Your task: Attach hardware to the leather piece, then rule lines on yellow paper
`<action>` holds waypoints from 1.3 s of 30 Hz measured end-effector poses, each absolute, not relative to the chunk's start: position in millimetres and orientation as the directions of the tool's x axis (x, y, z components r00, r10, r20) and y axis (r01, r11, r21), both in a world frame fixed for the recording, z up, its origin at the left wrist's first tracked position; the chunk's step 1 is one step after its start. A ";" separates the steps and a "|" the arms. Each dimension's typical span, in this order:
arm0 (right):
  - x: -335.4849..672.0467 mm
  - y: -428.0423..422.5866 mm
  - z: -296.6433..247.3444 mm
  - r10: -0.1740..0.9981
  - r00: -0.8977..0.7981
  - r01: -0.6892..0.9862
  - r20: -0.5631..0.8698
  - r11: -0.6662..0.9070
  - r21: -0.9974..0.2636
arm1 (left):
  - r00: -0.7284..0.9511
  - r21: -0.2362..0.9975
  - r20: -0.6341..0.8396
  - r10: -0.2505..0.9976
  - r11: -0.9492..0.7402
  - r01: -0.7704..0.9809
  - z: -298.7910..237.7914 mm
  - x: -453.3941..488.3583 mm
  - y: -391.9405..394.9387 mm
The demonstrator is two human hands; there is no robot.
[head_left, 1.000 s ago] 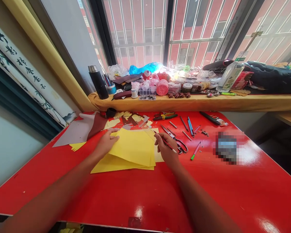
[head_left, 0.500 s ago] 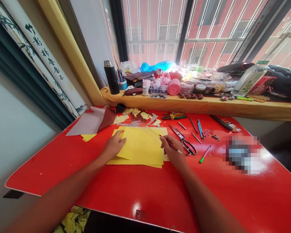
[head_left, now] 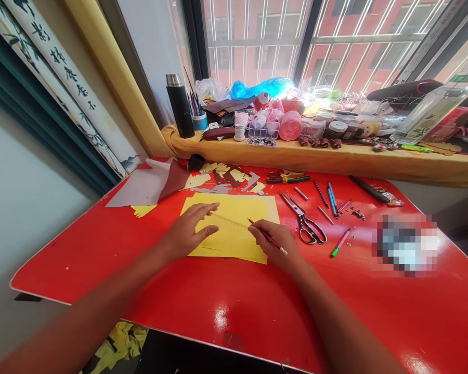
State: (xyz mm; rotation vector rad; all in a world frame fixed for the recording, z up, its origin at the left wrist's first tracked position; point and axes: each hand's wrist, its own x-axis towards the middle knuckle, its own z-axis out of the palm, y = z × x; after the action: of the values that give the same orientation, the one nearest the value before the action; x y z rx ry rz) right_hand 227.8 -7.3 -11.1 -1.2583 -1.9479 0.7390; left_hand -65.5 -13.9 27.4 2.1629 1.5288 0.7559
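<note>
The left hand (head_left: pixel 185 234) is shifting onto the clear ruler (head_left: pixel 230 222), pressing open-fingered on yellow paper (head_left: pixel 234 208), the right hand (head_left: pixel 276 249) pinching a red pencil (head_left: pixel 267 237); weak pressure risks ruler slippage.

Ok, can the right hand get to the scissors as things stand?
Probably yes. The right hand is pinching a red pencil, but the scissors lie just to its right on the red table, with nothing between them. It would likely have to put the pencil down first.

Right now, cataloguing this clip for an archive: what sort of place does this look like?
Probably a craft workroom by a barred window: a glossy red table holds yellow paper sheets, steel scissors and cut paper scraps, and the right hand holds a red pencil.
</note>
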 end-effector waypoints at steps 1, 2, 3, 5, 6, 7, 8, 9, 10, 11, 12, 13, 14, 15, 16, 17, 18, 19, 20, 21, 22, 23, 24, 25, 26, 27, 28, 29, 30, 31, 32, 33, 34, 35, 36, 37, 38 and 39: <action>226.5 -9.2 -9.4 0.909 -0.321 0.539 0.266 0.406 -0.738 | 0.278 0.654 0.172 0.945 -0.320 0.685 27.6 -62.1 -14.2; 225.4 -11.0 -7.8 0.892 -0.351 0.546 0.284 0.441 -0.712 | 0.281 0.710 0.137 0.950 -0.292 0.640 26.9 -59.0 -13.9; 224.5 -12.6 -6.3 0.879 -0.378 0.552 0.293 0.467 -0.691 | 0.275 0.752 0.110 0.955 -0.261 0.605 25.4 -56.5 -13.2; 223.6 -14.7 -4.5 0.861 -0.420 0.559 0.286 0.494 -0.666 | 0.257 0.797 0.085 0.963 -0.221 0.563 20.9 -53.1 -10.2; 223.6 -15.0 -4.1 0.858 -0.431 0.563 0.280 0.498 -0.660 | 0.252 0.806 0.082 0.964 -0.213 0.552 18.4 -52.4 -8.1; 224.0 -14.9 -4.0 0.859 -0.429 0.569 0.278 0.496 -0.656 | 0.247 0.811 0.082 0.966 -0.208 0.546 15.9 -52.4 -5.6; 225.0 -14.2 -4.1 0.867 -0.409 0.577 0.284 0.487 -0.656 | 0.241 0.815 0.077 0.967 -0.201 0.544 13.5 -53.1 -3.0; 226.4 -13.1 -4.1 0.880 -0.372 0.587 0.293 0.468 -0.660 | 0.232 0.817 0.068 0.970 -0.187 0.545 11.4 -54.3 -0.2; 228.2 -11.7 -3.8 0.896 -0.323 0.597 0.304 0.442 -0.669 | 0.219 0.820 0.056 0.974 -0.170 0.546 9.6 -55.9 2.4; 230.4 -10.0 -3.3 0.912 -0.262 0.607 0.315 0.409 -0.681 | 0.204 0.822 0.046 0.978 -0.153 0.549 7.9 -57.7 4.8; 232.8 -8.2 -2.5 0.925 -0.197 0.612 0.324 0.374 -0.697 | 0.190 0.820 0.038 0.981 -0.139 0.555 6.4 -59.7 6.9; 235.1 -6.5 -1.4 0.935 -0.131 0.614 0.329 0.337 -0.714 | 0.184 0.815 0.030 0.983 -0.130 0.565 4.9 -61.4 8.6; 237.2 -4.9 -0.2 0.941 -0.069 0.613 0.331 0.302 -0.730 | 0.186 0.804 0.023 0.982 -0.129 0.580 3.2 -63.0 10.0; 238.9 -3.5 0.8 0.944 -0.017 0.609 0.329 0.271 -0.746 | 0.193 0.789 0.019 0.981 -0.134 0.599 1.4 -64.2 11.1; 240.0 -2.5 1.5 0.945 0.028 0.602 0.325 0.244 -0.761 | 0.204 0.769 0.019 0.979 -0.145 0.623 -0.6 -65.0 11.9; 240.4 -1.7 1.8 0.946 0.060 0.595 0.318 0.222 -0.773 | 0.213 0.741 0.026 0.977 -0.162 0.651 -2.8 -65.5 12.7; 240.3 -1.3 1.4 0.947 0.076 0.591 0.311 0.208 -0.779 | 0.222 0.708 0.039 0.974 -0.184 0.682 -5.1 -65.7 13.4; 239.6 -1.1 0.5 0.949 0.076 0.596 0.305 0.202 -0.777 | 0.231 0.670 0.057 0.971 -0.208 0.713 -7.4 -65.9 14.0; 238.5 -1.0 -1.1 0.951 0.062 0.605 0.302 0.205 -0.770 | 0.243 0.628 0.076 0.967 -0.236 0.742 -9.5 -66.0 14.5; 237.2 -1.1 -3.2 0.953 0.042 0.617 0.299 0.210 -0.758 | 0.261 0.584 0.097 0.960 -0.268 0.766 -11.3 -66.1 14.6; 235.8 -1.2 -5.6 0.954 0.022 0.628 0.298 0.219 -0.747 | 0.286 0.538 0.122 0.950 -0.306 0.785 -12.8 -66.3 14.4; 234.5 -1.3 -8.1 0.955 0.003 0.636 0.297 0.227 -0.738 | 0.311 0.492 0.156 0.938 -0.347 0.799 -13.8 -66.5 13.5; 233.4 -1.4 -10.5 0.956 -0.009 0.639 0.293 0.231 -0.734 | 0.335 0.441 0.199 0.921 -0.389 0.809 -14.4 -66.7 11.9; 232.5 -1.4 -12.6 0.957 -0.013 0.638 0.288 0.230 -0.735 | 0.357 0.385 0.249 0.901 -0.430 0.817 -14.8 -66.7 9.5; 232.0 -1.4 -14.3 0.960 -0.013 0.633 0.281 0.225 -0.740 | 0.381 0.328 0.297 0.876 -0.468 0.821 -15.2 -66.5 6.4; 231.6 -1.2 -15.6 0.963 -0.010 0.627 0.269 0.215 -0.749 | 0.408 0.273 0.337 0.848 -0.503 0.820 -15.5 -65.9 2.7; 231.4 -1.1 -16.4 0.967 -0.005 0.619 0.255 0.203 -0.759 | 0.445 0.224 0.362 0.819 -0.540 0.811 -16.1 -64.9 -1.4; 231.3 -1.1 -16.7 0.971 0.003 0.611 0.241 0.189 -0.769 | 0.490 0.187 0.371 0.789 -0.580 0.793 -16.9 -63.6 -5.4; 231.1 -1.2 -16.7 0.973 0.014 0.604 0.230 0.175 -0.778 | 0.532 0.158 0.376 0.759 -0.618 0.770 -18.0 -62.2 -9.1; 230.8 -1.5 -16.4 0.974 0.023 0.598 0.225 0.167 -0.784 | 0.567 0.135 0.383 0.730 -0.651 0.747 -19.3 -60.7 -12.3; 230.4 -2.0 -15.9 0.974 0.031 0.593 0.223 0.162 -0.789 | 0.594 0.118 0.389 0.705 -0.677 0.726 -20.6 -59.2 -14.7; 229.7 -2.6 -15.3 0.973 0.036 0.589 0.226 0.162 -0.792 | 0.615 0.104 0.397 0.682 -0.699 0.708 -21.7 -58.0 -16.4; 228.9 -3.3 -14.7 0.973 0.038 0.584 0.228 0.163 -0.795 | 0.633 0.091 0.404 0.661 -0.717 0.691 -22.5 -57.1 -17.4; 227.9 -3.9 -14.0 0.973 0.037 0.580 0.226 0.163 -0.798 | 0.649 0.084 0.407 0.643 -0.734 0.674 -23.0 -56.4 -17.8; 226.8 -4.5 -13.4 0.974 0.035 0.577 0.224 0.163 -0.800 | 0.662 0.082 0.408 0.629 -0.747 0.659 -23.1 -56.0 -17.8; 225.8 -4.9 -12.7 0.974 0.034 0.577 0.224 0.163 -0.800 | 0.673 0.086 0.407 0.617 -0.760 0.644 -22.8 -55.8 -17.5; 224.9 -5.0 -12.2 0.973 0.035 0.580 0.227 0.166 -0.798 | 0.681 0.095 0.405 0.610 -0.769 0.632 -22.4 -55.6 -17.1; 224.1 -4.9 -11.7 0.972 0.037 0.584 0.232 0.168 -0.794 | 0.686 0.109 0.400 0.607 -0.775 0.622 -21.8 -55.5 -16.6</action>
State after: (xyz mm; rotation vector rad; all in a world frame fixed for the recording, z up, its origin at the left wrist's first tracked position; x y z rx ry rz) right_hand 224.1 -4.9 -11.7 -1.5122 -1.6446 0.6119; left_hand -55.5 -16.6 -21.8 2.9177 1.0641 0.6715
